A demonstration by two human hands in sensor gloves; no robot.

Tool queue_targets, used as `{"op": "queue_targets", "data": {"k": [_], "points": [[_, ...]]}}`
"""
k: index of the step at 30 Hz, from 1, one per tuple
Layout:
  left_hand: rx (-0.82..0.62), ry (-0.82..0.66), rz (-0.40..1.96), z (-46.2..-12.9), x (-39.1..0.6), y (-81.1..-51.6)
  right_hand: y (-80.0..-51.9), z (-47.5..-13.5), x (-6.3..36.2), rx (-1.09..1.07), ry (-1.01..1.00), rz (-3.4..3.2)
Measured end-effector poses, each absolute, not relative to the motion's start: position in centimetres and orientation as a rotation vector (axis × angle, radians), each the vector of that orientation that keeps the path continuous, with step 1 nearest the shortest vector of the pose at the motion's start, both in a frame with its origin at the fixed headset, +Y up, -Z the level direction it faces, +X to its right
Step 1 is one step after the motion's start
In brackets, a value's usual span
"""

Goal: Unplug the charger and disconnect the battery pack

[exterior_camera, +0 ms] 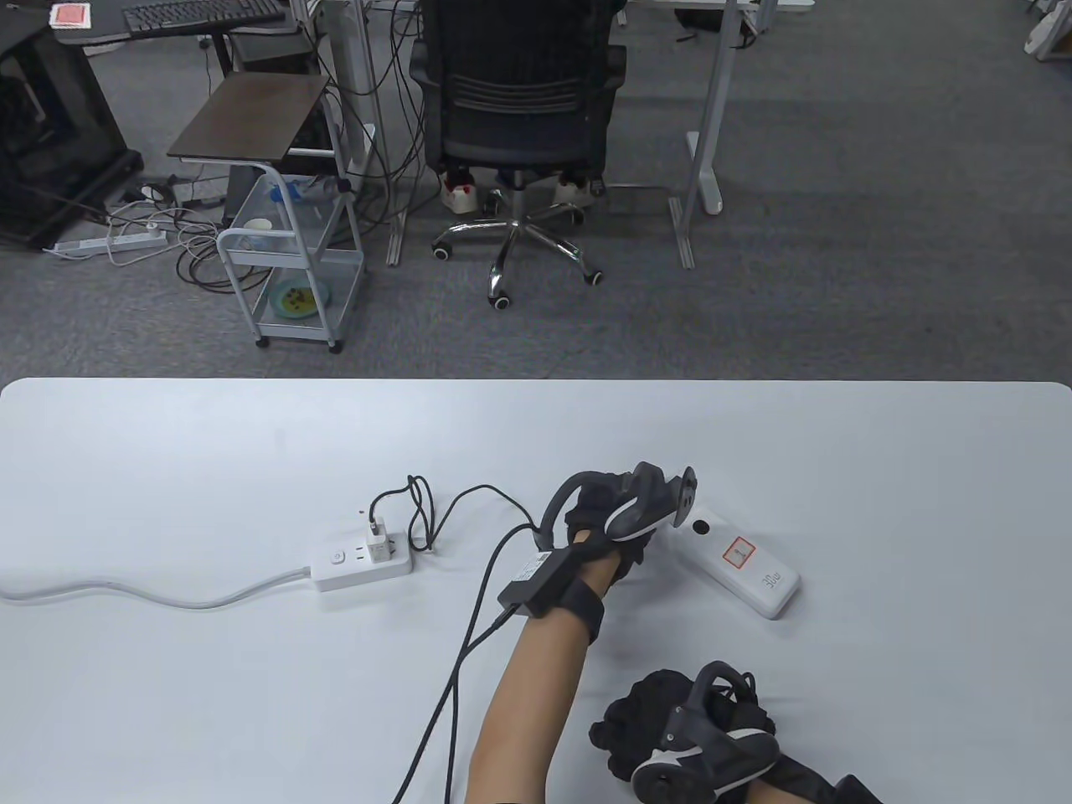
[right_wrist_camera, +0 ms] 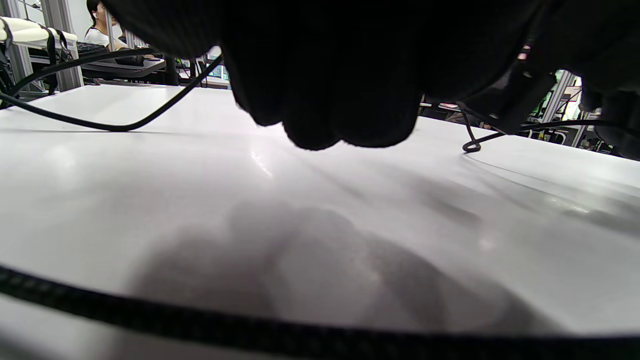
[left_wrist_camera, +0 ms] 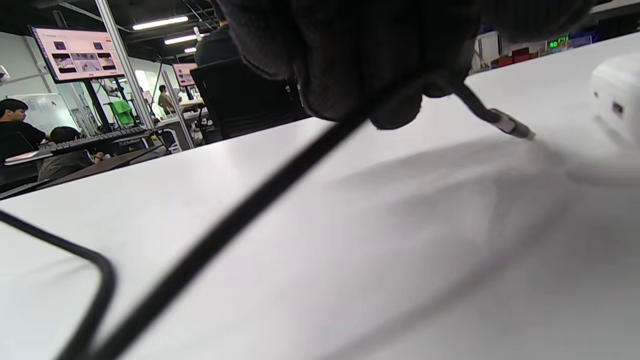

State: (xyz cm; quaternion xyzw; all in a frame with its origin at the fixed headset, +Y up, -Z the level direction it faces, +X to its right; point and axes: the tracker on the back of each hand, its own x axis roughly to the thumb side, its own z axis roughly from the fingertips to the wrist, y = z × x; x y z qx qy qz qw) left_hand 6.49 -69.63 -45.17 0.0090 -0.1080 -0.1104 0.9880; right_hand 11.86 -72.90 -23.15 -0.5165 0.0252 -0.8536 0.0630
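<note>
Table view shows our left hand (exterior_camera: 607, 523) reaching across to the near end of the pack (exterior_camera: 741, 569), a white slab that lies flat on the bench (exterior_camera: 167, 435), right of centre. In the left wrist view our fingers (left_wrist_camera: 350, 65) are curled together around the black cable (left_wrist_camera: 225, 230), a little behind its metal plug (left_wrist_camera: 512, 129). The plug tip is free in the air, just beside the port end of the pack (left_wrist_camera: 617, 100), so we judge this end is already out.

Our right hand (exterior_camera: 695, 737) rests near the bench edge, fingers curled under, and we see nothing in it.

The charger (exterior_camera: 378, 540) is a small white cube that stands in the strip (exterior_camera: 360, 565), left of centre, with the cable going up from its top. We think it is light and hard, with smooth sides that may slip in a glove. The best hold is probably a pinch on its two flat sides, low and near the strip, then a straight pull upward. The strip looks light too and may lift with it, so one hand should press it down. The cable is soft and thin, and pulling on it could harm the joint. The pack looks heavier and solid, and it should stay where it lies without help.
</note>
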Motion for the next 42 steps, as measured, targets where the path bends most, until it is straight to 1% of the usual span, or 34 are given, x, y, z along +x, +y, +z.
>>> {"op": "queue_targets", "data": {"k": [3, 7, 10, 14, 17, 23, 28, 31, 32, 35, 37, 40, 41, 42], "points": [[0.038, -0.223, -0.198, -44.0, 5.1, -68.7, -73.1, -23.5, 11.9, -1.557, 0.053, -2.586], [0.098, -0.248, -0.177, -41.3, 2.8, -66.8, -73.6, -24.2, 12.1, -1.518, 0.021, -2.597], [0.12, -0.246, -0.174, -39.7, 0.8, -65.9, -73.6, -24.3, 12.3, -1.48, 0.004, -2.607], [0.127, -0.202, -0.217, -38.0, -2.6, -65.9, -73.0, -24.3, 12.7, -1.444, 0.04, -2.632], [0.147, -0.186, -0.227, -36.0, -5.3, -66.1, -72.5, -24.5, 13.2, -1.415, 0.057, -2.666], [0.142, -0.126, -0.154, -31.8, -10.2, -66.0, -72.9, -25.8, 14.1, -1.309, 0.025, -2.7], [0.157, -0.082, -0.157, -29.6, -13.1, -67.0, -73.5, -27.9, 15.4, -1.149, -0.018, -2.799], [0.155, -0.061, -0.152, -28.5, -14.3, -67.7, -73.4, -29.4, 17.0, -1.051, 0.024, -2.912], [0.183, -0.06, -0.153, -28.1, -14.7, -67.8, -73.4, -29.7, 17.6, -1.015, 0.033, -2.962], [0.215, -0.077, -0.11, -27.0, -15.3, -68.4, -74.0, -30.2, 18.8, -0.897, -0.004, -3.04], [0.254, -0.126, -0.047, -26.5, -15.5, -69.3, -74.1, -30.3, 19.2, -0.822, 0.027, -3.019], [0.315, -0.111, -0.04, -25.7, -15.5, -70.8, -73.9, -30.3, 19.1, -0.812, 0.084, -2.981], [0.309, -0.117, -0.04, -25.7, -15.5, -71.2, -73.9, -30.2, 18.9, -0.821, 0.09, -2.986], [0.269, -0.131, -0.053, -25.9, -15.3, -71.7, -73.9, -30.2, 18.7, -0.836, 0.093, -2.987]]}}
